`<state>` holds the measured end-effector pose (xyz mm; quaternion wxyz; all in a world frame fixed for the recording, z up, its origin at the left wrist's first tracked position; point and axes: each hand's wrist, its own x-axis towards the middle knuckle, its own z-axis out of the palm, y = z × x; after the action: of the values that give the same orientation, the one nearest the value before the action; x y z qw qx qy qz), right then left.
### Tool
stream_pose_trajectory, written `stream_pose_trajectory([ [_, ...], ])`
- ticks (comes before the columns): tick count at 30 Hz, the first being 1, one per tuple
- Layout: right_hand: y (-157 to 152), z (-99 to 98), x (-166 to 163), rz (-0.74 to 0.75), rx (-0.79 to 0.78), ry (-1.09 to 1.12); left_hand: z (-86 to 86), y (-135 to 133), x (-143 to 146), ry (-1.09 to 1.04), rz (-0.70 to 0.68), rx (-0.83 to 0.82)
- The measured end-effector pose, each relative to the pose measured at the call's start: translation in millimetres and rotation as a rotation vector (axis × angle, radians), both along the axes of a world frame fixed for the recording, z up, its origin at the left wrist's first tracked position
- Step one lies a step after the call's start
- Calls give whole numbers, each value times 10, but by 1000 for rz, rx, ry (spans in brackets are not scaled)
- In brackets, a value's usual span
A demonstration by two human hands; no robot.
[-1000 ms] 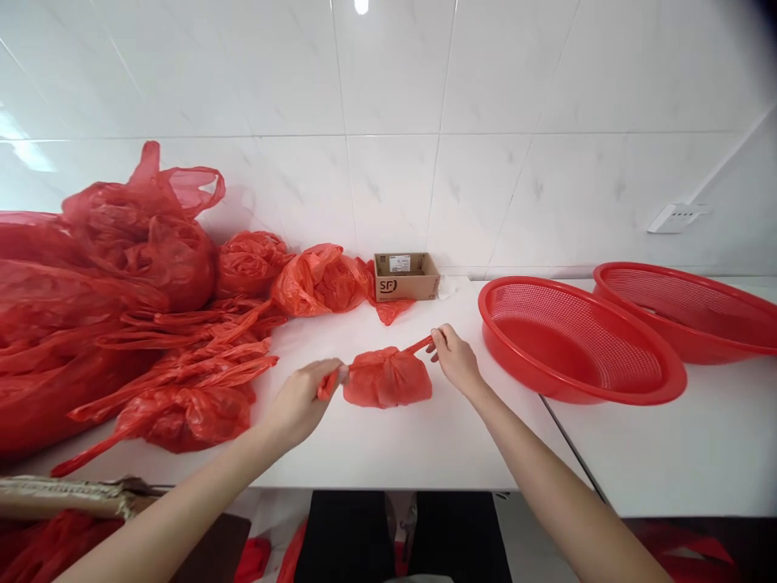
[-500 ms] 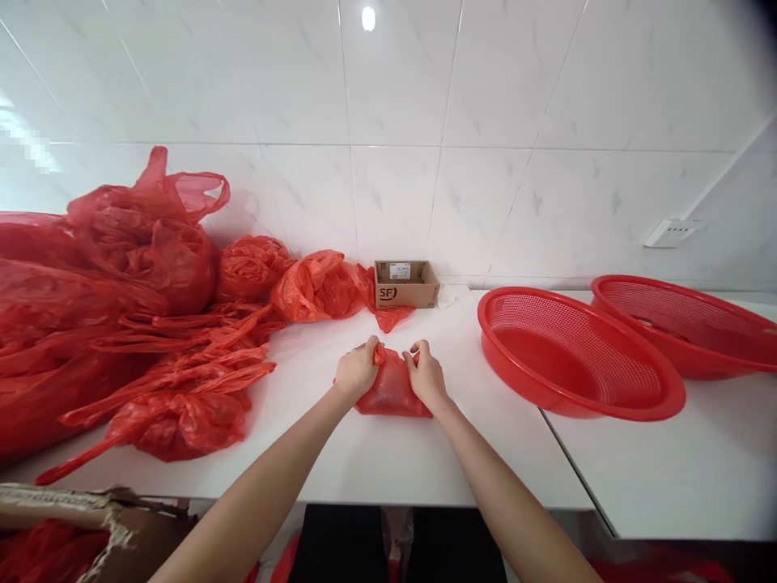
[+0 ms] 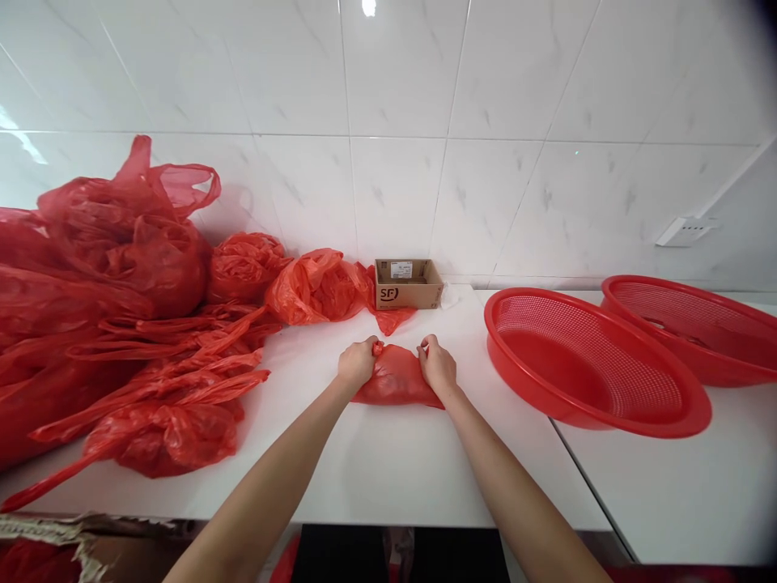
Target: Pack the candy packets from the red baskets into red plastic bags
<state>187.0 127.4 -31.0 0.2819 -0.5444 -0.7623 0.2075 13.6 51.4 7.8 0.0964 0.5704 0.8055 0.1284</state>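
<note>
A red plastic bag [image 3: 397, 380] lies on the white table between my hands, with something rounded inside that I cannot make out. My left hand [image 3: 358, 361] is closed on the bag's upper left corner, where a bunched bit of plastic pokes out past the thumb. At the upper right corner, my right hand [image 3: 438, 364] pinches the plastic between thumb and fingers. The bag's top edge is stretched between the two hands. Just behind it stands a small open cardboard box [image 3: 408, 298] with a loose flap of red plastic under its front.
Red plastic bags [image 3: 121, 243] are heaped along the left, with a flat stack [image 3: 170, 437] nearer me. Two red mesh baskets [image 3: 598, 421] stand on the right. A torn carton [image 3: 121, 559] sits below the table's front left edge. Behind is a tiled wall [image 3: 394, 194] with a socket [image 3: 685, 232].
My hands have moved slightly apart, pulling the bag's top edge wider and straighter. The bag now looks broader and flatter. The camera view has shifted a little.
</note>
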Motion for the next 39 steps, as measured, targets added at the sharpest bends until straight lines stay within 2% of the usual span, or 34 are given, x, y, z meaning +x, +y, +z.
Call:
stream_pose_trajectory([
  [4, 21, -19, -3, -16, 6, -17, -39, 56, -15, 3, -6, -2],
  [15, 2, 29, 52, -14, -64, 39, -149, -41, 20, 1, -17, -1],
  [18, -53, 97, 111, 54, -107, 65, -154, -154, 67, 0, -31, 15],
  [23, -165, 200, 270, 316, -244, 122, -200, -459, 174, -27, -8, 62],
  [26, -185, 207, 313, 421, -312, 152, -228, -580, 180, -88, 41, 99],
  [30, -155, 181, 313, 470, -347, 213, -248, -645, 167, -247, 67, 183],
  [34, -116, 175, 329, 477, -355, 289, -239, -654, 184, -405, 99, 340],
  [39, -31, 173, 412, 475, -366, 376, -206, -580, 90, -481, 137, 448],
])
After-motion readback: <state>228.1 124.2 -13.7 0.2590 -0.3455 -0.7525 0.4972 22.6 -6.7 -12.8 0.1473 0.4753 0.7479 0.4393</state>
